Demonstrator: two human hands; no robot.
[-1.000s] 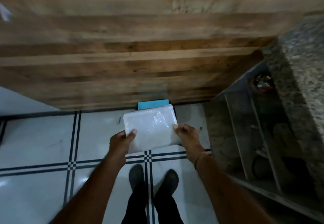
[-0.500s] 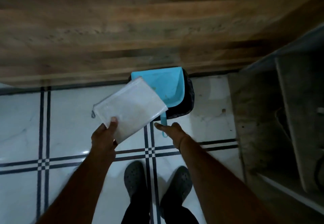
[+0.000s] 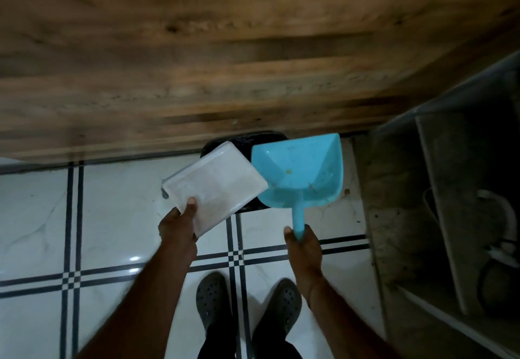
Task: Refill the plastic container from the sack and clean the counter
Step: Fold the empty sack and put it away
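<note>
Risk, as I judge it: I am holding the plastic container [image 3: 215, 185] by one corner only, tilted, over the black bin [image 3: 244, 140]; if my thumb is slipping on the smooth wall, the container is dropping into the bin or onto the floor [image 3: 112, 204]. Second risk: the blue dustpan [image 3: 302, 173] is tipping at the end of its thin handle, so any crumbs in it are likely spilling past the bin. Its left edge is sitting just beside the container, so a knock is possible.

My left hand [image 3: 178, 225] is pinching the container's lower corner, thumb on top, fingers hidden beneath. My right hand [image 3: 304, 246] is wrapping closed around the dustpan handle. The container is lying at centre frame, above my left hand and left of the dustpan. Contents: cannot tell; view is blurred
</note>
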